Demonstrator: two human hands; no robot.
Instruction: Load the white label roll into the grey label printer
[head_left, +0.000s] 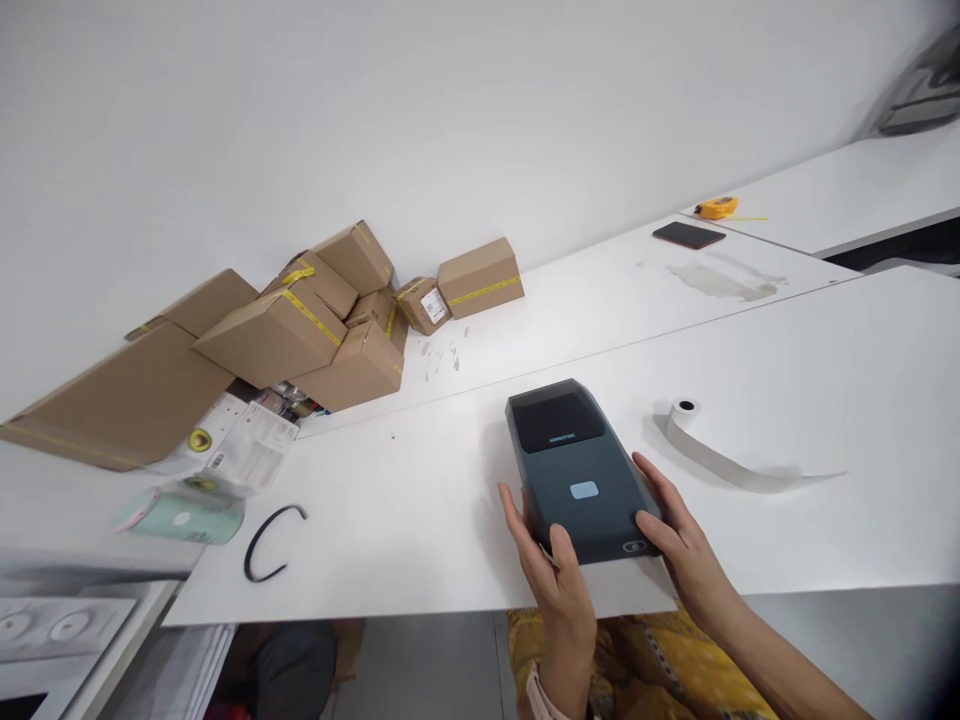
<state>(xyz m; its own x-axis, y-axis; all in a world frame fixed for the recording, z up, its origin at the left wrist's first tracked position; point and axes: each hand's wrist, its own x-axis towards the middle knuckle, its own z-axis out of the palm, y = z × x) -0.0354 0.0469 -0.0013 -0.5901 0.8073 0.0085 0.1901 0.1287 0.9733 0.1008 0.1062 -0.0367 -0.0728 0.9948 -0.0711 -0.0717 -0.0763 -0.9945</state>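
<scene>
A dark grey boxy device (574, 470), which looks like a receipt printer, rests on the white table near its front edge. It has a glossy black panel at its far end and a light blue button in the middle. My left hand (555, 580) grips its near left side, thumb on the front edge and fingers along the side. On the near right corner my right hand (679, 540) holds it with the thumb on top and fingers around the side. Right of the device lies a white paper roll (685, 408), its strip unrolled toward the right.
Brown cardboard boxes (274, 335) are piled at the back left. A black curved band (255, 550) lies by a mint-green packet (191, 515). Toward the back right are a dark tablet-like slab (688, 235) and a yellow tape measure (718, 208). The table's front edge is close to my body.
</scene>
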